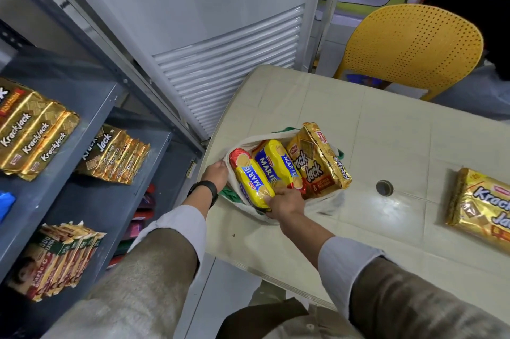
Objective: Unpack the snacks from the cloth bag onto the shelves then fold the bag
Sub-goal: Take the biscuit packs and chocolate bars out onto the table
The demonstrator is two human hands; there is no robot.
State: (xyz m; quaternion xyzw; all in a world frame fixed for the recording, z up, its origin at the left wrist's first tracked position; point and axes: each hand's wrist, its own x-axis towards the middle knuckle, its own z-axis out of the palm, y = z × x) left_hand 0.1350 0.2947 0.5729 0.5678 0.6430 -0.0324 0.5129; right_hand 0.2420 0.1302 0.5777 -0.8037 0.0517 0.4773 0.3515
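A grey metal shelf unit was seen along the left side, with a white louvred panel behind it. A cream plastic table filled the right, and a yellow perforated chair stood at its far edge. On the shelves, gold Krack Jack packs were laid on the upper level, more of them on the level below, and red-and-white biscuit packs were stood lower down. One gold Krack Jack pack was laid on the table, well apart from the bag. The white cloth bag was set near the table's left corner, its mouth open and upward. Inside it a large Krack Jack multipack was seen beside two yellow Marie packs. The bag's rim was pinched by the left hand, a dark watch being worn on that wrist. The nearer Marie pack was gripped at its lower end by the curled fingers of the right hand.
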